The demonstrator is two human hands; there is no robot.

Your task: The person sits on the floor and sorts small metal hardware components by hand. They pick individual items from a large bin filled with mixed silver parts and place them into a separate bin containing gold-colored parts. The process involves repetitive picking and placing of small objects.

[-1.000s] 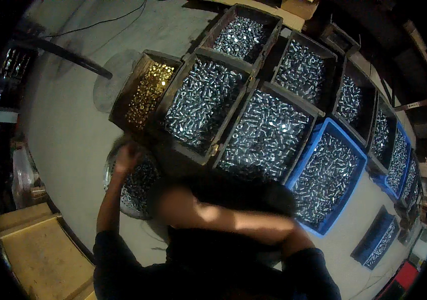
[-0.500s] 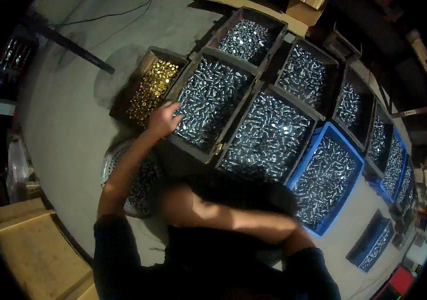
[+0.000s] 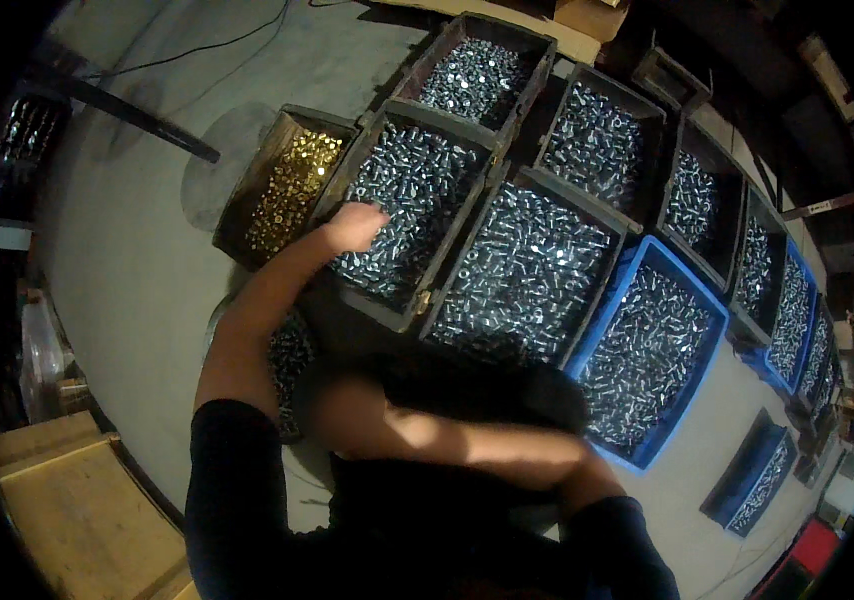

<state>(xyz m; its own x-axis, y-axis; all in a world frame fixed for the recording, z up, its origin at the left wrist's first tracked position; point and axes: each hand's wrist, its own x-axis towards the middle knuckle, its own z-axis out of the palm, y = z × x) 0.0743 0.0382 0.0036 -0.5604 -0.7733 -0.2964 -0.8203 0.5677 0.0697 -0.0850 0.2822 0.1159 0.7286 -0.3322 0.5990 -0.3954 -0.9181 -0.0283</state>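
Observation:
My left hand [image 3: 357, 227] is over a dark crate [image 3: 409, 320] filled with small silver metal pieces that look like short bolts or fittings. Its fingers curl down onto the pieces at the crate's left side; whatever they hold is hidden. Just left of it stands a narrower crate [image 3: 232, 240] with brass-coloured, nut-like pieces [image 3: 292, 190]. My right forearm [image 3: 487, 450] lies across in front of my body, and the right hand [image 3: 349, 415] at its end is blurred, its fingers not showing. Below my left forearm, a round basket of dark metal pieces [image 3: 290, 365] is partly covered.
More dark crates of silver pieces [image 3: 532, 265] stand close together to the right and behind. A blue crate [image 3: 722, 330] and a small blue tray [image 3: 747, 470] are farther right. A dark pole [image 3: 137, 115] rises at the far left, and a cardboard box [image 3: 87, 510] is at lower left.
My left hand has moved right, from the crate's left rim in over the silver pieces, and its fingers have curled in. My right arm stays nearly in place.

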